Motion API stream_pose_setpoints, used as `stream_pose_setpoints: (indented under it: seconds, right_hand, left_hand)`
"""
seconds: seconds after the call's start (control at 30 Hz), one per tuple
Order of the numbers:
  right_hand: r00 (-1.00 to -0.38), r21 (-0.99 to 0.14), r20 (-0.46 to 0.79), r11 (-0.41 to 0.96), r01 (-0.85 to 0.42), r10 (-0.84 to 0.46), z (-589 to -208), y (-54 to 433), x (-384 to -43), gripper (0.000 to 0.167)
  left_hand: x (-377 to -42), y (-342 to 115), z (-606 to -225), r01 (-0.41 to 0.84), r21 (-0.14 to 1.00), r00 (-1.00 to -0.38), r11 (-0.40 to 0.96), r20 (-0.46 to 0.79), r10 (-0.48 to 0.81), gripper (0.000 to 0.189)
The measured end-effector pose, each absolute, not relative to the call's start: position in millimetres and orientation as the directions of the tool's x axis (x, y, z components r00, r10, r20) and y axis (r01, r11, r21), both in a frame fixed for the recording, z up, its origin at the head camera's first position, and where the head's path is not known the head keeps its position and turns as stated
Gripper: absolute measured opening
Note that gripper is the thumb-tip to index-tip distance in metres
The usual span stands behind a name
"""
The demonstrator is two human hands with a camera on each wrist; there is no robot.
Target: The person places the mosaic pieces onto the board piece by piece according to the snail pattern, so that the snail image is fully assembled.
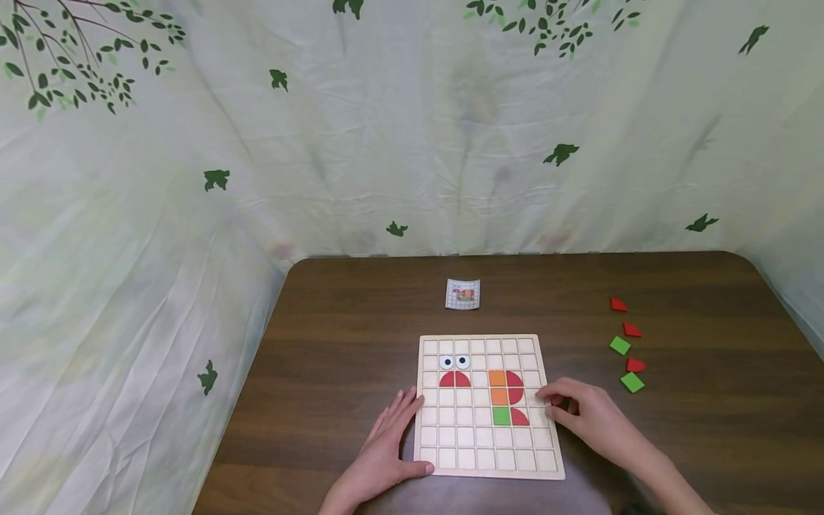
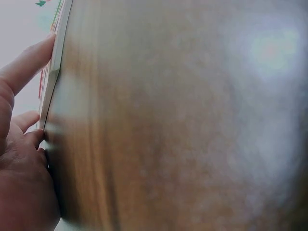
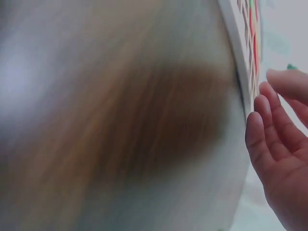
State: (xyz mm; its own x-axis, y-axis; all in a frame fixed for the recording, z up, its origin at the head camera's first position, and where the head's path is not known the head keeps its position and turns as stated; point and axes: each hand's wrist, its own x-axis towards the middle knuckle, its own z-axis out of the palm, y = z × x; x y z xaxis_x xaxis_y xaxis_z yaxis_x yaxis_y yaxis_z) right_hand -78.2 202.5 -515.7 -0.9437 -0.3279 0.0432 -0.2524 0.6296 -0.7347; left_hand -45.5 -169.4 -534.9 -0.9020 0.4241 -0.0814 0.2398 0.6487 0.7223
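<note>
A pale wooden grid board [image 1: 483, 458] lies on the table. Two eye pieces [image 1: 454, 362] sit on it above two red quarter-circles [image 1: 454, 380]. Farther right come two orange squares [image 1: 498, 387] over a green square [image 1: 501, 415], with three red quarter-circles [image 1: 516, 395] beside them. My left hand [image 1: 386, 450] rests against the board's left side, fingers straight and thumb at the near left corner; the left wrist view shows fingertips along the board's edge [image 2: 55, 62]. At the right edge my right hand [image 1: 599, 422] has bent fingers and nothing visible between them.
Right of the board, three red quarter-circles [image 1: 632, 330] and two green squares [image 1: 632, 383] lie loose on the brown table [image 1: 360, 315]. Behind the board is a small card with a printed pattern [image 1: 462, 295]. A leaf-print curtain [image 1: 412, 143] hangs along the table's far edge.
</note>
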Motion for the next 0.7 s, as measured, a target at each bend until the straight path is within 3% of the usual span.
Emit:
stream_pose_setpoints:
  seconds: [0.17,0.37,0.7]
  right_hand:
    - [-0.970,-0.651,0.072,0.726,-0.221,-0.231,-516,226,-73,0.034]
    - [-0.966,-0.580,0.165,0.772,-0.259,-0.200,-518,255,-68,0.037]
    - [-0.958,-0.554,0.220,0.785,-0.276,-0.182,-519,296,-72,0.036]
  left_hand:
    - [-46,-169,-535,0.230,0.725,-0.902,0.650,-0.091,0.421,0.097]
    - [-47,-169,-537,0.207,0.716,-0.904,0.666,-0.120,0.410,0.098]
    - [-46,-170,-536,0.214,0.722,-0.902,0.657,-0.111,0.416,0.098]
